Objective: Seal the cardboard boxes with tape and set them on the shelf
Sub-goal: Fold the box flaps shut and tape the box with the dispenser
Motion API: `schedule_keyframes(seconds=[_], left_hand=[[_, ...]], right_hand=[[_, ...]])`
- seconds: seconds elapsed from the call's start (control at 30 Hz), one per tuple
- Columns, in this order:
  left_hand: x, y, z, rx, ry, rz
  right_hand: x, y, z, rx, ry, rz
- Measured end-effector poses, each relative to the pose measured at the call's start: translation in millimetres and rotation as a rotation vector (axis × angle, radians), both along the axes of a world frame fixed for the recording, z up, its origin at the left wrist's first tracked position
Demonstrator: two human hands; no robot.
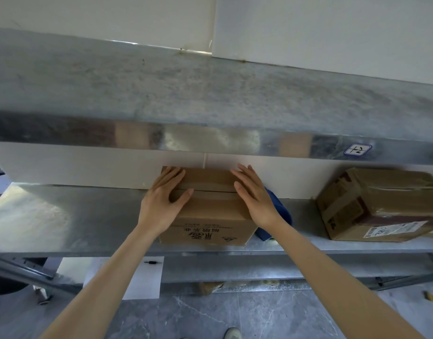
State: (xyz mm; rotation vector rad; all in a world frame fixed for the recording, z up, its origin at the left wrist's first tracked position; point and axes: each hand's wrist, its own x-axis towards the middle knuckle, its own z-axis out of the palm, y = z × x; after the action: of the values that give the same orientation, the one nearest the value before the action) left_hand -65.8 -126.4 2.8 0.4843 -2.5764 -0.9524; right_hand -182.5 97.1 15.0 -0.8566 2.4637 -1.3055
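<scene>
A small brown cardboard box point(208, 216) with printed characters on its front sits on the metal shelf point(63, 216), pushed back against the white wall. Clear tape runs across its closed top. My left hand point(164, 199) lies flat on the box's top left side, fingers straight, thumb across the top. My right hand point(254, 194) lies flat on the top right side, fingers straight. A second, larger taped box point(379, 206) with a shipping label stands on the same shelf at the right.
A blue object point(281, 214) sits just behind my right wrist, touching the small box's right side. An upper metal shelf point(210, 94) overhangs close above. Below are a lower rail, a white sheet point(147, 277) and the grey tiled floor.
</scene>
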Motion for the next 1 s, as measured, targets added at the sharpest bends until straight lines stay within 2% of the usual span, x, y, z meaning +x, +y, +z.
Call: schedule_keyframes(seconds=[0.13,0.23,0.37,0.5,0.73,0.93,1.0], left_hand=[[1.7,-1.8,-0.9,0.09,0.064,0.078],[8.6,2.1,1.0,0.089,0.074,0.131],[30.5,12.8,-5.6,0.205,0.12,0.215],[48.1,23.6,-10.5,0.229,0.108,0.237],[47.7,4.9,-3.2,0.328,0.08,0.143],[48.5,-10.5,8.3,0.349,0.057,0.147],[50.4,-4.7,10.5,0.257,0.111,0.228]], right_hand=[[0.7,-0.3,-1.7,-0.14,-0.129,-0.08],[0.9,1.6,-2.3,-0.219,-0.222,-0.142],[-2.1,3.2,3.7,-0.319,-0.329,-0.227],[-1.5,9.6,0.0,-0.253,-0.319,-0.203],[-9.9,21.0,-1.5,-0.214,-0.333,-0.132],[-11.8,43.8,-5.9,-0.066,-0.181,0.047],[-9.6,48.6,-2.3,-0.001,-0.119,0.108]])
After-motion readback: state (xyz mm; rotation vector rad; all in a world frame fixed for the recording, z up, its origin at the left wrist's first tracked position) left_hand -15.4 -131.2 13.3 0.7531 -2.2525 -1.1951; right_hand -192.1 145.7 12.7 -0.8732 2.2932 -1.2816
